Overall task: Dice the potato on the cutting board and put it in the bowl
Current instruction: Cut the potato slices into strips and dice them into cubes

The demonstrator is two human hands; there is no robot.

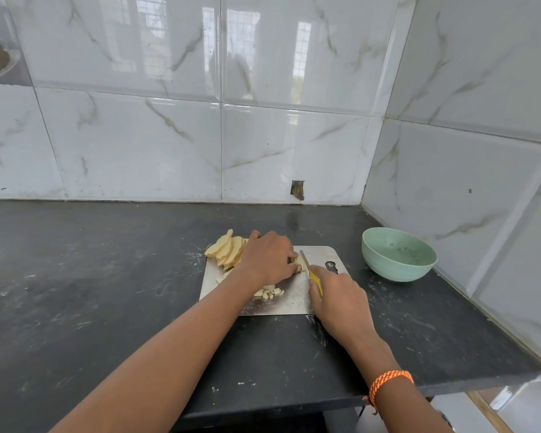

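Nearest the camera, an orange braided wristband (389, 384) is worn on the right wrist, above the near edge of the dark stone countertop (107, 292). Further in, the right hand (341, 303) is seen with its fingers curled around the yellow handle of a knife (311, 275); the blade is angled away and to the left, its tip set against a potato piece (299, 262) on the metal cutting board (294, 295). A small heap of diced potato cubes (270, 292) lies on the board just near of the left forearm. The left hand (269, 257) is laid palm down over the board, its fingertips bent onto the potato piece being cut, so that the piece is held in place just beside the blade. How much of that piece is hidden under the hand cannot be told. At the far left corner of the board, a fanned stack of potato slices (227, 250) is partly rested on the board and partly over the countertop, touching the left hand. To the right of the board, well apart from the hands, a pale green bowl (398, 254) stands upright on the countertop near the corner of the marbled wall tiles (263, 89); no potato can be made out inside it.
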